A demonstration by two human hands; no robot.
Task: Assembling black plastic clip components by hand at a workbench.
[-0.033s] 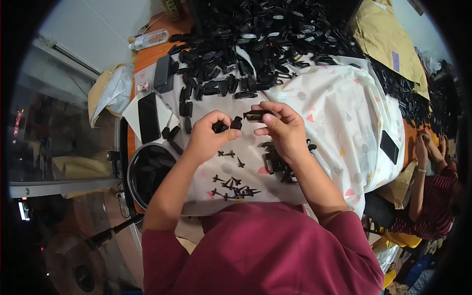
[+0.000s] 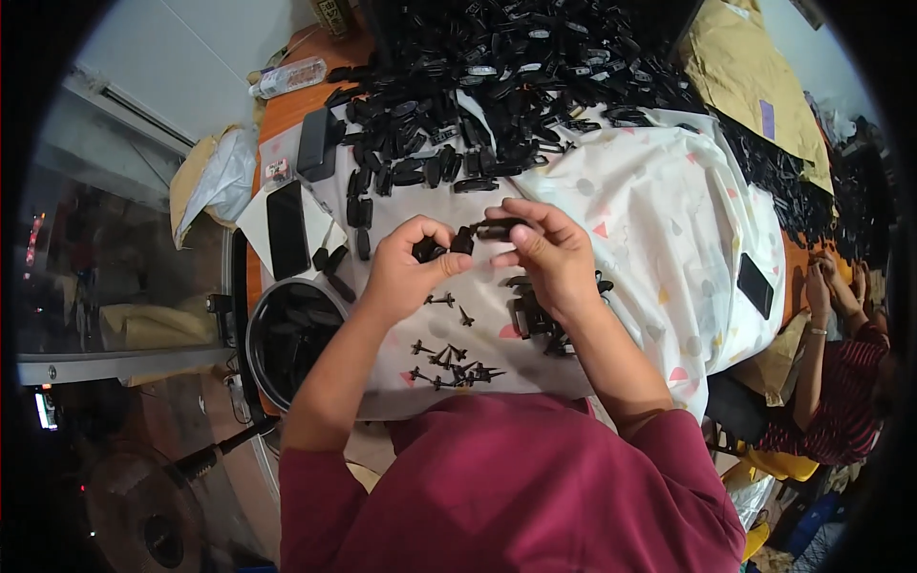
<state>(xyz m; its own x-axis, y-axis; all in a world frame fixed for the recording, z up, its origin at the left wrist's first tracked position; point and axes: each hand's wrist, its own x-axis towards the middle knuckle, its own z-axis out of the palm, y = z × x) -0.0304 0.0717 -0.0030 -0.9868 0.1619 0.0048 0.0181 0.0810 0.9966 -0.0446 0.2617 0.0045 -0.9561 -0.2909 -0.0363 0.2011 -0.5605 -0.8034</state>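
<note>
Over the middle of the cloth, my left hand (image 2: 416, 263) is closed around small black plastic parts; one black piece (image 2: 462, 240) sticks up between thumb and fingers. Facing it, my right hand (image 2: 549, 250) pinches a longer black plastic casing (image 2: 499, 229) between thumb and fingers. The ends of the two pieces meet or nearly meet; I cannot tell whether they are joined. Below my hands lie several small dark pin-like parts (image 2: 457, 359). More black plastic pieces (image 2: 533, 315) are heaped under my right wrist, partly hidden by it.
A large heap of black plastic pieces (image 2: 535, 72) covers the table's far side. At left are a black round tub (image 2: 296, 329), a phone (image 2: 288, 229), a dark grey box (image 2: 313, 145) and a plastic bottle (image 2: 290, 76). Another phone (image 2: 755, 286) lies right, near another person's hands (image 2: 829, 277).
The black piece in my left hand has shifted slightly right and closer to the casing in my right hand. My right hand has barely moved.
</note>
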